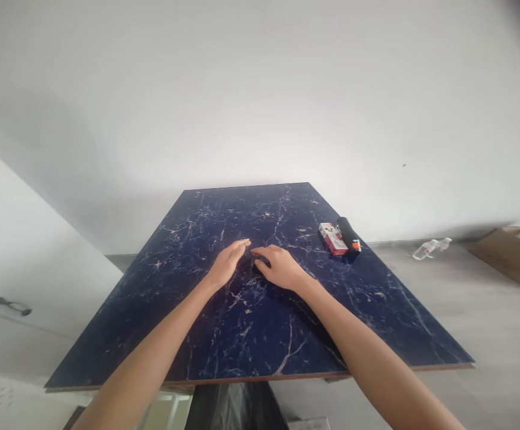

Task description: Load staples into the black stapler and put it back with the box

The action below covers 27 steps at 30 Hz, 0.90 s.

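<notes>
At frame centre, the left hand (pixel 228 263) is being held open, fingers extended, the right hand (pixel 281 267) loosely curved, nothing being gripped, over a white-veined blue tabletop (pixel 246 334).

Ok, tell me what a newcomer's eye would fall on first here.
Most likely the dark blue marble-patterned tabletop, in front of a pale wall. Next, the left hand and right hand, close together near its middle. Then the small red-and-white box beside an orange-marked black object, toward the tabletop's right edge.
</notes>
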Each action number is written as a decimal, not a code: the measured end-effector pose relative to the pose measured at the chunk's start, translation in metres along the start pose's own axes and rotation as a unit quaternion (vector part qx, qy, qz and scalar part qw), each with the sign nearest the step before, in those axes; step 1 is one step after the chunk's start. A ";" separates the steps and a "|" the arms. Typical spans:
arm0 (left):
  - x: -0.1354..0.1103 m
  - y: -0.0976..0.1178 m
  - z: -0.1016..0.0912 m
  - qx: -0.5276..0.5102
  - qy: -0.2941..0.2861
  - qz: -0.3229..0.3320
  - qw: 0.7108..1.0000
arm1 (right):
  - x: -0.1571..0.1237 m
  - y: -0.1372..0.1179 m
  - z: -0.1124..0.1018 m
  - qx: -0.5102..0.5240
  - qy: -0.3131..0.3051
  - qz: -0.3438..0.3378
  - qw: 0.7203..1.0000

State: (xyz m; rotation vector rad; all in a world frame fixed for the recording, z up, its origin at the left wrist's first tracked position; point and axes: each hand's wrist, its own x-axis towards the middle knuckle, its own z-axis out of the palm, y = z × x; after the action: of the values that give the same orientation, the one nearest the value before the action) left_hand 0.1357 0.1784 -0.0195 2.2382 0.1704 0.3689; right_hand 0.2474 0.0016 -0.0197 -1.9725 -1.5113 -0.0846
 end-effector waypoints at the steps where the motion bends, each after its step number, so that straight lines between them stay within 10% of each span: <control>1: -0.006 -0.001 -0.003 -0.069 -0.021 -0.017 0.997 | -0.001 -0.008 0.005 0.005 -0.023 -0.014 1.000; 12: -0.015 0.005 -0.004 -0.324 -0.057 0.009 0.944 | -0.006 -0.037 0.003 0.021 -0.028 -0.085 0.996; 19: -0.015 -0.001 -0.004 -0.064 -0.013 -0.003 0.998 | -0.005 -0.038 0.010 -0.003 -0.109 -0.088 0.990; 27: -0.015 -0.014 0.003 0.198 0.006 0.057 0.978 | -0.005 0.001 0.007 -0.069 -0.071 0.039 0.994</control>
State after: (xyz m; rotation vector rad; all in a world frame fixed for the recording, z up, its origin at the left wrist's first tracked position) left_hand 0.1223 0.1818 -0.0355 2.6483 0.1301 0.4409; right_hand 0.2448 0.0011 -0.0274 -2.1853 -1.5530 -0.0161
